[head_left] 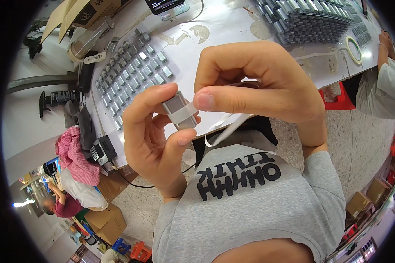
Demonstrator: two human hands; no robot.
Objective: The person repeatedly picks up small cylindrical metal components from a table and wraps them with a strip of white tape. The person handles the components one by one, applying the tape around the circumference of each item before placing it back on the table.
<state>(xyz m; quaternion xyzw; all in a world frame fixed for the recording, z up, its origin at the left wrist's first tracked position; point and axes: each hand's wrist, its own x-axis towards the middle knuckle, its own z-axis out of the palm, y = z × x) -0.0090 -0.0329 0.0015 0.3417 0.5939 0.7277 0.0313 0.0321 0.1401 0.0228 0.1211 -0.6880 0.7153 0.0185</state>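
I'm gripping a metal block (175, 103) in my left hand (145, 131) and my right hand (267, 85) is pinching a white strip (183, 114) — seemingly wrapping, next needing a snug pull.

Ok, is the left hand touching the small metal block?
Touching. The head view shows the left hand gripping the small metal block, forefinger at its upper end and thumb at its lower end.
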